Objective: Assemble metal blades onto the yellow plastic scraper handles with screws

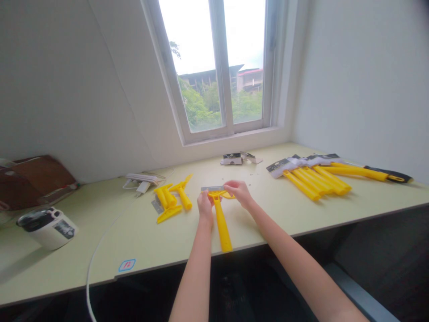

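At the front edge of the worktop (140, 241), my left hand (205, 206) was clenched around the head of a yellow plastic scraper (221, 223), and my right hand (239, 193) was pinching its far corner, right beside a steel blade (212, 189) along the top of the head. The handle ran back toward me, its end almost at the edge. Just to my left lay loose yellow scraper parts (169, 199); toward the right end, carded yellow scrapers (317, 182) fanned out in a row.
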Tool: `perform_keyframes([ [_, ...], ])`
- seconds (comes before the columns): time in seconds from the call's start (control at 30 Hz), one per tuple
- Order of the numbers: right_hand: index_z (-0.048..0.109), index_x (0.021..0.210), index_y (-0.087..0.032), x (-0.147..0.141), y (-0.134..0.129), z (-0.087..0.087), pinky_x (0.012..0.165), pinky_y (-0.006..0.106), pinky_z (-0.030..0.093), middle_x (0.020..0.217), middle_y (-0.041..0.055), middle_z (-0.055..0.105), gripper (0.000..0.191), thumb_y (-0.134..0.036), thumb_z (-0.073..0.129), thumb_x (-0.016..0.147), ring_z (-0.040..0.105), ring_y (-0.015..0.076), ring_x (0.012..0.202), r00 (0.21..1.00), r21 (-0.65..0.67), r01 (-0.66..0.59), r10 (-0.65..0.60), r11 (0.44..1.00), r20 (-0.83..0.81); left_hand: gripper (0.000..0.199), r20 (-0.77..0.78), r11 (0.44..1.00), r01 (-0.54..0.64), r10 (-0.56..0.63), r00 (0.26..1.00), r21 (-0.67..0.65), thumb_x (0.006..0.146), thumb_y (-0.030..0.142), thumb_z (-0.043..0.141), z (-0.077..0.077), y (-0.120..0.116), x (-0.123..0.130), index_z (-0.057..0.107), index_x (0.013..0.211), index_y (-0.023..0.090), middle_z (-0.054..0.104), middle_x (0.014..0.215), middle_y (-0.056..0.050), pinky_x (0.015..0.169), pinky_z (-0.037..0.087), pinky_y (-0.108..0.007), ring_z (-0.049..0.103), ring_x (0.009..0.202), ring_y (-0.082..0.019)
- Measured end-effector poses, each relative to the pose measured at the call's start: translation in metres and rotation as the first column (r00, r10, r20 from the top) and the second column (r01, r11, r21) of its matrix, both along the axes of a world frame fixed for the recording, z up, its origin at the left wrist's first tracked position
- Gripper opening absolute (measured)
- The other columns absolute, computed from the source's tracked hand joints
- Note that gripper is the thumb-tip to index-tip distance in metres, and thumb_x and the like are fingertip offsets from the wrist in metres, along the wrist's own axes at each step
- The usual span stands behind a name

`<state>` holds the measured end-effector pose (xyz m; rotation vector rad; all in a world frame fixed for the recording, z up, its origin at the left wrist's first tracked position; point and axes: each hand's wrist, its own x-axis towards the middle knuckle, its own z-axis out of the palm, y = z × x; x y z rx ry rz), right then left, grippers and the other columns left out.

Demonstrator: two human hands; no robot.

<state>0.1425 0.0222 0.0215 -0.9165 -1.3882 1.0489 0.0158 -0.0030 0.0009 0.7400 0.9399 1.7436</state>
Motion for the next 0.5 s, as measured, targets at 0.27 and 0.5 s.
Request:
perform_keyframes([
  [0.27, 0.050, 0.049, -0.015, -0.0004, 0.0032, -0.0042, 0.042, 0.021, 0.027, 0.044, -0.0037, 0.044, 0.026, -0.036, 0.057, 0.063, 0.037, 0.0067, 0.041, 0.993, -0.096, -0.110, 0.114, 0.989, 0.038, 0.031, 0.006, 0.999, -0.025, 0.024, 1.000, 0.042, 0.062, 0.041, 0.056, -0.0041, 0.0053, -0.0015, 0.052, 0.073, 0.013, 0.061, 0.057, -0.002, 0.050, 0.045, -0.030, 0.056, 0.043, -0.015],
  [0.5, 0.049, 0.050, -0.016, -0.0021, 0.0059, -0.0087, 0.044, 0.021, 0.028, 0.046, -0.0043, 0.042, 0.024, -0.035, 0.058, 0.060, 0.037, 0.0076, 0.045, 0.996, -0.061, -0.070, 0.073, 0.996, 0.052, 0.025, 0.063, 1.000, 0.002, -0.002, 0.998, -0.007, 0.062, 0.036, 0.054, -0.0042, 0.0062, -0.0013, 0.053, 0.072, 0.013, 0.061, 0.058, -0.002, 0.051, 0.044, -0.029, 0.056, 0.044, -0.015],
])
